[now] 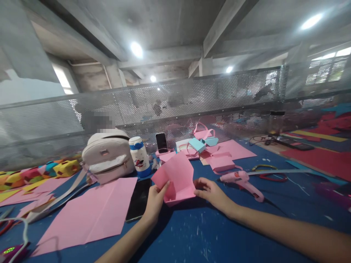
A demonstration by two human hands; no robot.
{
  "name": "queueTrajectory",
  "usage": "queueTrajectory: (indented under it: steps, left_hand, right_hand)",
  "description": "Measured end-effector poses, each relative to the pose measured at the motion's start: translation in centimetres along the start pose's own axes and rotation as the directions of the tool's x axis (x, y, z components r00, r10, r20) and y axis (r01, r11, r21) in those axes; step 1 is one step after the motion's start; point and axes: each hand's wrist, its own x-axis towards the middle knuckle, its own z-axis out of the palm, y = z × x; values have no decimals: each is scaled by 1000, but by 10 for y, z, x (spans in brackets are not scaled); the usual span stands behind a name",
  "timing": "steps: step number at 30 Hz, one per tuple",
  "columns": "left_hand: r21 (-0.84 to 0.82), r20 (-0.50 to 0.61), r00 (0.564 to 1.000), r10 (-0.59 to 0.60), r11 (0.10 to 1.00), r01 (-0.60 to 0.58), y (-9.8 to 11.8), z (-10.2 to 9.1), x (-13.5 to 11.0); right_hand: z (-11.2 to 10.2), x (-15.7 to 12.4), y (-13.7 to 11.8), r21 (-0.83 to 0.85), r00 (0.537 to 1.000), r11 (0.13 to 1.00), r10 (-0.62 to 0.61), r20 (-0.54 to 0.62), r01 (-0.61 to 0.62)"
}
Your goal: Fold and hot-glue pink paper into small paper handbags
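Observation:
A pink folded paper box [179,179] with a raised flap stands between my two hands, just above the blue table [203,233]. My left hand [157,199] pinches its left side, thumb on the inner face. At the box's right edge, my right hand [210,191] has its fingers curled against the paper. A pink hot glue gun [243,182] lies to the right of my right hand. Under and beside my left wrist is a black phone [139,199], with a large creased pink sheet [93,212] to its left.
Behind the box stand a white and blue bottle [139,157], a pale backpack [108,155] and a propped phone [161,142]. Small pink and teal paper bags [197,144] lie at the back. Red-handled scissors [271,178] rest at right. A perforated metal screen [192,98] closes the far side.

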Motion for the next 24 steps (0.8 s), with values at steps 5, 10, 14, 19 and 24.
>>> queueTrajectory:
  steps: [5, 10, 14, 19, 24]
  left_hand:
    - [-12, 17, 1000, 15, 1000, -15, 4, 0, -1]
    - [-11, 27, 999, 25, 1000, -25, 6, 0, -3]
    - [2, 42, 999, 31, 1000, -31, 4, 1, -3]
    - [26, 81, 996, 24, 999, -26, 7, 3, -5]
    - [47, 156, 988, 4, 999, -12, 13, 6, -9]
  right_hand:
    - [1, 0, 4, 26, 999, 1000, 8, -38, -7]
    - [1, -1, 5, 33, 1000, 999, -2, 3, 2]
    - [0, -2, 3, -18, 999, 999, -39, 17, 39]
    - [-1, -3, -3, -92, 998, 994, -61, 31, 64]
    - [-2, -3, -5, -65, 998, 998, -23, 52, 26]
